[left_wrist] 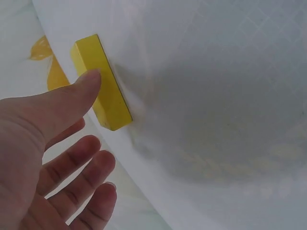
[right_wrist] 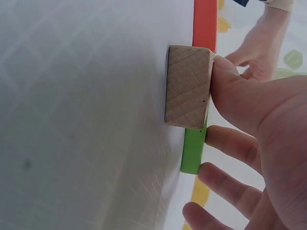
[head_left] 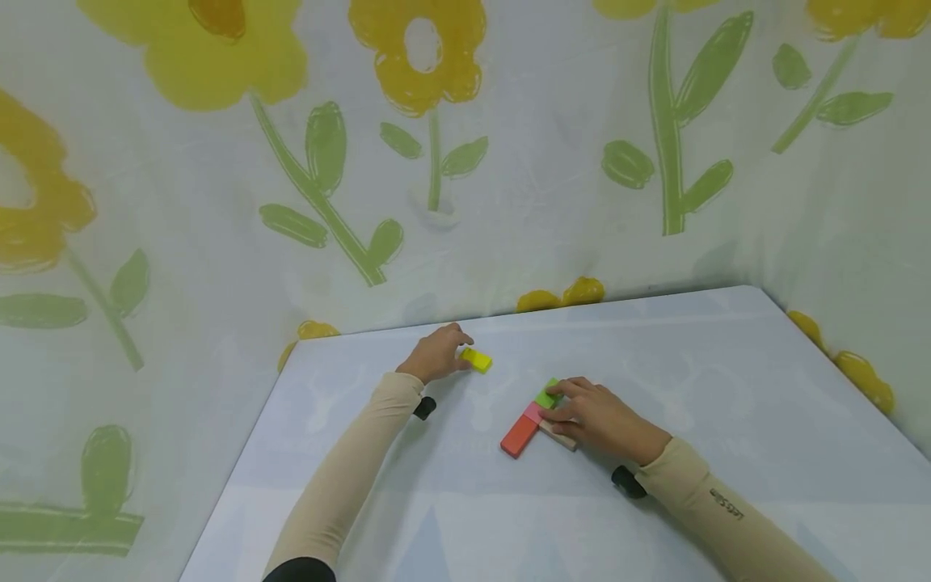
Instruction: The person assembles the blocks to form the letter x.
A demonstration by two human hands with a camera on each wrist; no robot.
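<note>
A yellow block (head_left: 476, 359) lies flat near the table's back edge. My left hand (head_left: 452, 349) reaches it, and in the left wrist view the thumb (left_wrist: 72, 103) touches the side of the yellow block (left_wrist: 103, 88) while the other fingers hang relaxed, away from it. Toward the middle, a green block (head_left: 547, 394), a pink block (head_left: 533, 412) and a red block (head_left: 518, 437) lie in a row, with a plain wooden block (head_left: 560, 436) beside them. My right hand (head_left: 563, 402) rests over them. Its thumb (right_wrist: 240, 100) presses the wooden block (right_wrist: 187, 86), fingers spread past the green block (right_wrist: 194, 149).
The white table (head_left: 727, 364) stands in a corner, with cloth walls (head_left: 509, 162) printed with yellow flowers close behind and to the right. The table's left edge (head_left: 240, 461) drops off beside my left forearm. Both forearms wear beige sleeves.
</note>
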